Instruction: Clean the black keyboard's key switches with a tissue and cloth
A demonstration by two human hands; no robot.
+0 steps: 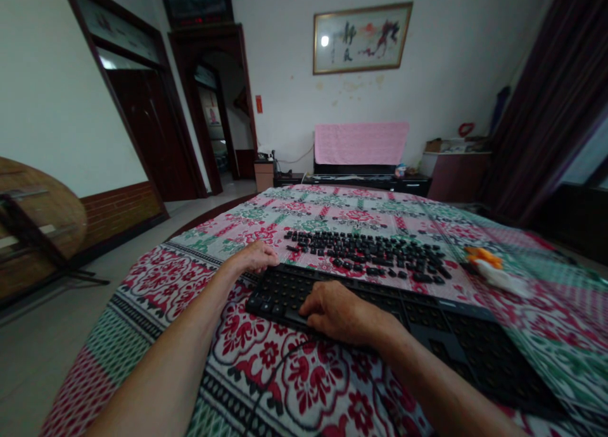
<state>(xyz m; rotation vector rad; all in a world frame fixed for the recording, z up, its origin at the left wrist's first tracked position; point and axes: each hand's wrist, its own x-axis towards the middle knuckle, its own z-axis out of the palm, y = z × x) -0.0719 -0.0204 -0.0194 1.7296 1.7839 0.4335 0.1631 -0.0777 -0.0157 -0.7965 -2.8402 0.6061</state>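
Observation:
A black computer keyboard (408, 323) lies slantwise on the patterned cloth, most of its keys stripped to bare sockets. At its far left corner, my left hand (259, 258) has curled fingers against the edge. My right hand (335, 310) rests over the lower left part, thumb and fingers bunched at a long space bar keycap (295, 318); the palm hides the sockets beneath it. A few small keycaps (270, 308) sit in the bottom row left of that. Behind the keyboard, many loose black keycaps (365, 247) are spread in rough rows.
A red, white and green patterned cloth (190, 278) covers the table. A cable (268, 383) runs from the keyboard's near side. To the right lie an orange item (484, 257) and a white crumpled item (503, 280). A round wooden tabletop (42, 209) leans at left.

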